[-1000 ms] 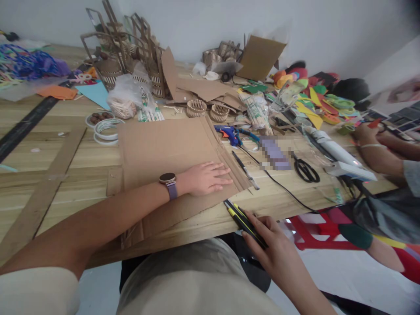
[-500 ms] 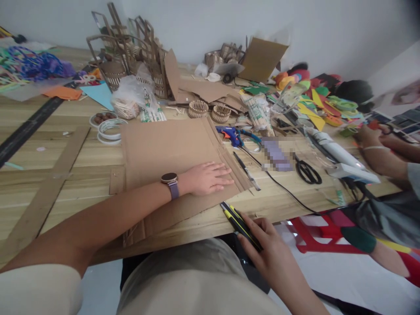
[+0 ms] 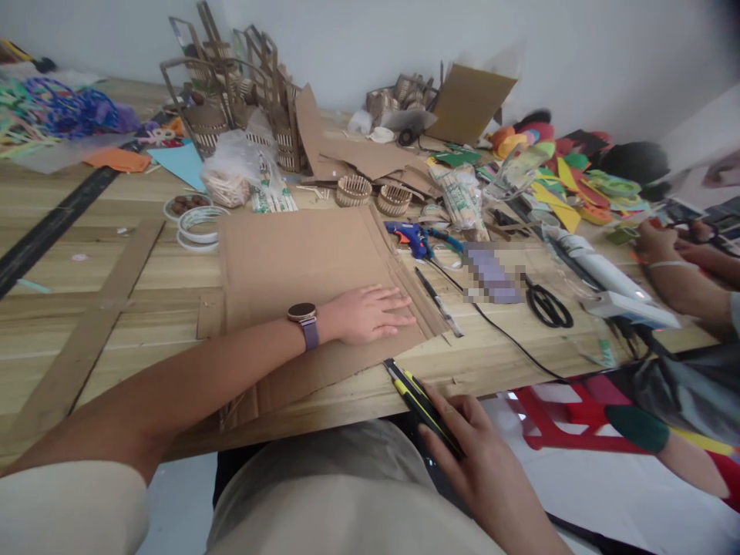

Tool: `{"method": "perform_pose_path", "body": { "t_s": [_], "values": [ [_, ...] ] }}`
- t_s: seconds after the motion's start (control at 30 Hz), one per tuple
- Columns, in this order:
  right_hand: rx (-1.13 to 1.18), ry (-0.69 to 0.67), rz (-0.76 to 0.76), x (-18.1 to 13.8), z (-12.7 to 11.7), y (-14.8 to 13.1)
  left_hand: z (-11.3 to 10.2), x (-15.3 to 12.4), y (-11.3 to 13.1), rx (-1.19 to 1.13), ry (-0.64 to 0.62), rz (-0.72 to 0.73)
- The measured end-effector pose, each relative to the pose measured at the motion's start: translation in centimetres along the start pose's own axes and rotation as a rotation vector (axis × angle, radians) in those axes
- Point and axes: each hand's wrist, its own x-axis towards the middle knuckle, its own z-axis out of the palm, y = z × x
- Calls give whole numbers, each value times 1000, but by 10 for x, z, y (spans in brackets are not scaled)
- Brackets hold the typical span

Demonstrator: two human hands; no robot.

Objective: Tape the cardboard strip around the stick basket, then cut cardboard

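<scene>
A sheet of brown cardboard (image 3: 301, 258) lies on the wooden table, its near edge cut ragged. My left hand (image 3: 373, 314) rests flat on its right part, fingers stretched out, with a watch on the wrist. Just past the table's front edge, my right hand (image 3: 479, 447) is wrapped round a black and yellow utility knife (image 3: 425, 408). The knife's tip points up and left and is close to the cardboard's near edge; whether it touches cannot be seen. To the right of the sheet lies a pen-like black tool (image 3: 436, 301).
Beyond the cardboard are a blue glue gun (image 3: 409, 237), tape rolls (image 3: 200, 225) and small round stick baskets (image 3: 354, 190). Black scissors (image 3: 548, 302) and a power strip (image 3: 630, 308) lie to the right. Another person's hands (image 3: 662, 247) are at the far right, above a red stool (image 3: 570, 420).
The view has shifted slightly, so the table's things appear a little further right. The knife's tip has come slightly left relative to the cardboard; my left hand stays flat on the sheet.
</scene>
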Motion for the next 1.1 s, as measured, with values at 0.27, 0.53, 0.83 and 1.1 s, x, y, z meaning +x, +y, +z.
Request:
{"method": "perform_pose_path", "body": {
  "t_s": [0.27,0.53,0.83,1.1],
  "values": [
    [-14,-18,-28,-1,1,-3,-5,0,3,28,-56,-14],
    [-20,7,-44,2,0,-10,-4,1,3,30,-39,-13],
    [-32,-7,-102,1,2,-3,-8,1,6,62,-61,-34],
    [-54,48,-76,5,7,-13,-8,4,6,61,-70,-37]
  ]
}}
